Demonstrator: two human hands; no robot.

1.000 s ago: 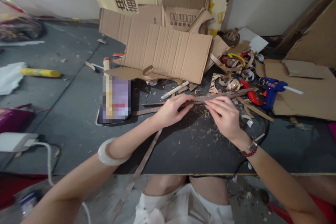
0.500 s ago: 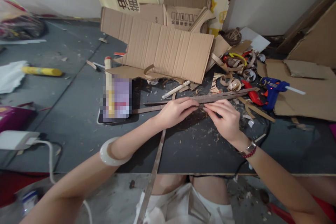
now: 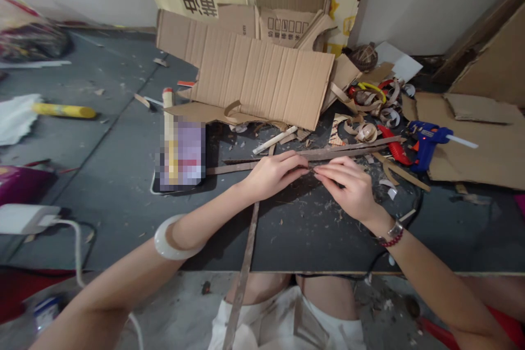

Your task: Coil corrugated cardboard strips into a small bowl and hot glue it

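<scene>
Over the middle of the desk, my left hand (image 3: 276,175) pinches a thin brown cardboard strip (image 3: 246,254), which hangs from under that hand past the desk edge toward my lap. My right hand (image 3: 348,183) is closed just beside it, its fingertips pinched on a small brown bit of the strip between the two hands. Fingers hide most of that bit. Directly behind both hands lie more long cardboard strips (image 3: 348,151). To the right of my right hand are a blue glue gun (image 3: 429,139) with a white glue stick and a red-handled tool (image 3: 394,145).
Corrugated cardboard (image 3: 266,74) stands at the back, with flat cardboard (image 3: 476,147) at the right. Curled paper scraps (image 3: 367,131) lie behind the tools. On the left are a phone (image 3: 200,147), a yellow tube (image 3: 63,110) and a white charger (image 3: 30,219) with its cable.
My right fingertips have shifted slightly left, closer to my left fingertips. The hanging strip's lower end has swung a little to the right.
</scene>
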